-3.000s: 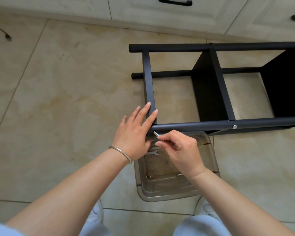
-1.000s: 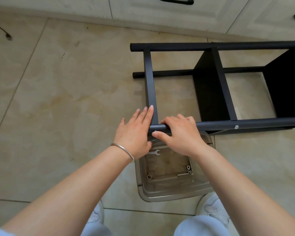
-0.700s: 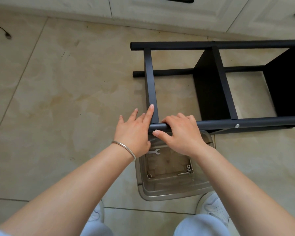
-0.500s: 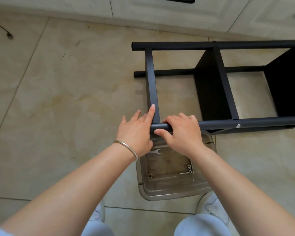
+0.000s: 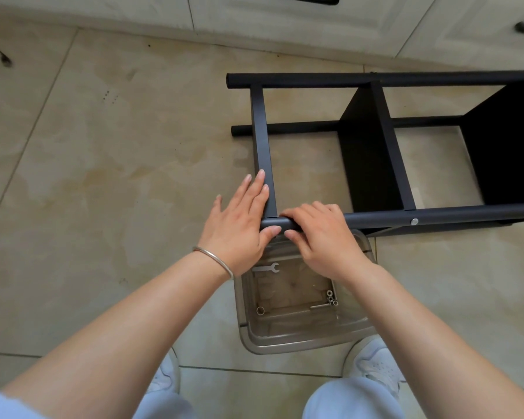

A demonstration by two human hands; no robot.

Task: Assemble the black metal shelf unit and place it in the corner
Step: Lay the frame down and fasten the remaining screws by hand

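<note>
Left hand (image 5: pixel 239 225) flat, right hand (image 5: pixel 321 240) curled.

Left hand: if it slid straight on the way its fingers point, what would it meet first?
The left hand lies along the black crossbar, fingers pointing away from the person. Straight on, it would probably follow that bar to the far black tube; depth is unclear.

- One black shelf unit (image 5: pixel 375 164) lying on its side on the floor tiles (image 5: pixel 103 176).
- Three round black posts on it visible, two black shelf panels between them.
- One clear plastic bin (image 5: pixel 303 340) just beside the shelf unit's near post.
- Inside the bin: one small wrench (image 5: pixel 266 268), one lone ring-shaped piece (image 5: pixel 260 310), one long bolt (image 5: pixel 319 306).
- Two hands at the near post: left hand (image 5: pixel 239 228), right hand (image 5: pixel 324 240).
- One bracelet (image 5: pixel 214 261).
- Two pale shoes (image 5: pixel 375 364).
</note>
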